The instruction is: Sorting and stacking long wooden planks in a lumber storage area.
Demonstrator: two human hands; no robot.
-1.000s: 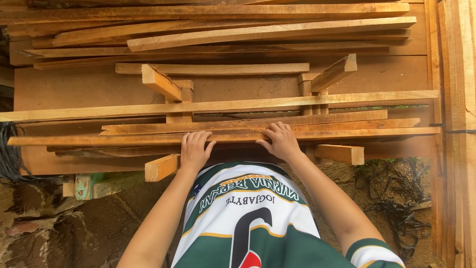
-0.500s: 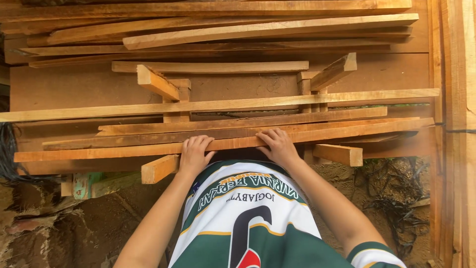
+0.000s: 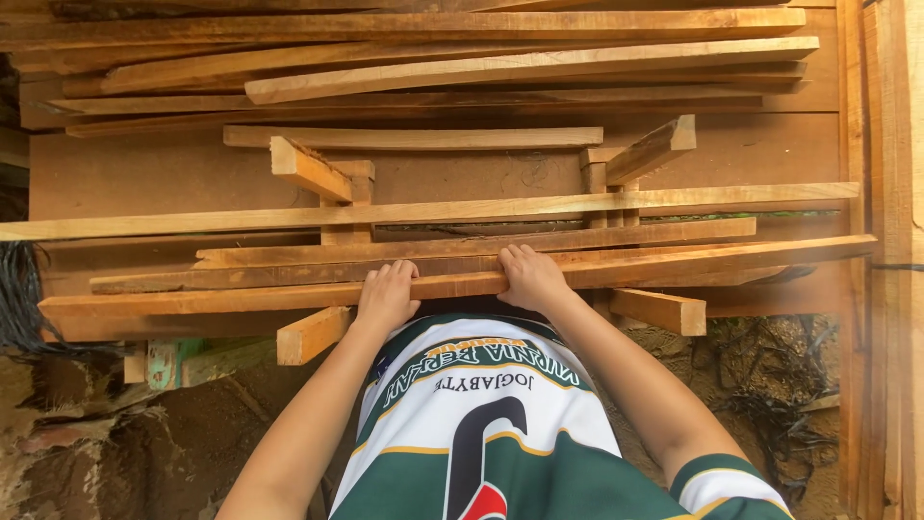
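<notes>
Head view: both hands (image 3: 460, 289) clenched on nearest plank (image 3: 241, 300), more planks (image 3: 539, 65) stacked beyond.

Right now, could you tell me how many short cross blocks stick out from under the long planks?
4: front left block, front right block, rear left block, rear right block. Others may be hidden beneath the planks.

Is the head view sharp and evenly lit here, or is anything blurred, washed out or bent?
Head view: both hands, left hand and right hand, and the plank they grip are sharp; soft daylight, no glare; deep shadow under the stack at left; the upper long boards bow slightly toward the frame edges.
</notes>
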